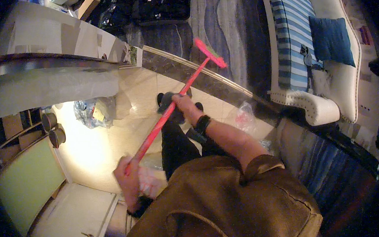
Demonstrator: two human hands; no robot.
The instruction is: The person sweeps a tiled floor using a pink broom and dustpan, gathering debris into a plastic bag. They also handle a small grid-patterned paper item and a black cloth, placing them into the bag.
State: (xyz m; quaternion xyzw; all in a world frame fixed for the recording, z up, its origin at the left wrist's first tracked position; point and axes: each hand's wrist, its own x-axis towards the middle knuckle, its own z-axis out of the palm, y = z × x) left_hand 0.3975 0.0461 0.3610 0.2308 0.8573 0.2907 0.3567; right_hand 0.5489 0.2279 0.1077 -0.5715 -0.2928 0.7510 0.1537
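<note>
Both hands grip the bright pink pole [157, 127] of a long-handled cleaning tool, held slantwise across my front. My left hand [127, 172] closes around its lower end at the left. Farther along the pole, my right hand [185, 106] is wrapped over it above my shoes. At the far end sits a wide crosswise pink head [210, 53] with a greenish strip; blur hides whether it is a brush or a squeegee. That head appears over the metal-edged floor strip and the dark patterned rug, and contact with the floor cannot be told.
Clear plastic bags lie on the tiled floor at left [95, 112] and right [245, 115]. A cream sofa [322, 107] with striped seat stands at right. Black glossy bundles [160, 6] are ahead. A counter [54, 87] and a white door [75, 220] flank my left.
</note>
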